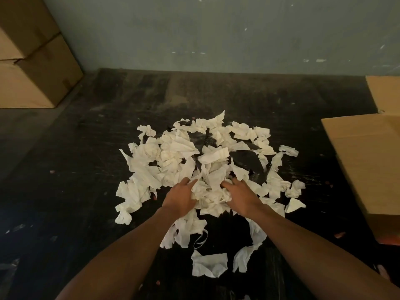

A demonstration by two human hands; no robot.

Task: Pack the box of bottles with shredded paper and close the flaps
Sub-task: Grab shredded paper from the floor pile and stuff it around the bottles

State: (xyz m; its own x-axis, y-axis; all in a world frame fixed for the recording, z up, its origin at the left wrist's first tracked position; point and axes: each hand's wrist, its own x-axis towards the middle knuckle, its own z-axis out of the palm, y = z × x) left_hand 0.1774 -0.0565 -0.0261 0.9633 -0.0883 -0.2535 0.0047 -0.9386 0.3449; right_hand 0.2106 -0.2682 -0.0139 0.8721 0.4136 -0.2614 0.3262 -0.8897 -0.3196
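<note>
A loose heap of white shredded paper (pixel 173 154) lies spread on the dark floor in the middle of the view. My left hand (pixel 180 199) and my right hand (pixel 241 197) press in from both sides on a bunch of paper at the heap's near edge, fingers curled into it. A brown cardboard box (pixel 368 161) stands at the right edge with a flap (pixel 385 94) raised behind it. Its inside and any bottles are hidden.
Stacked closed cardboard boxes (pixel 32 68) stand at the far left against a grey-green wall (pixel 216 33). Loose paper scraps (pixel 208 265) lie near my forearms. The dark floor (pixel 75 191) is scuffed and speckled.
</note>
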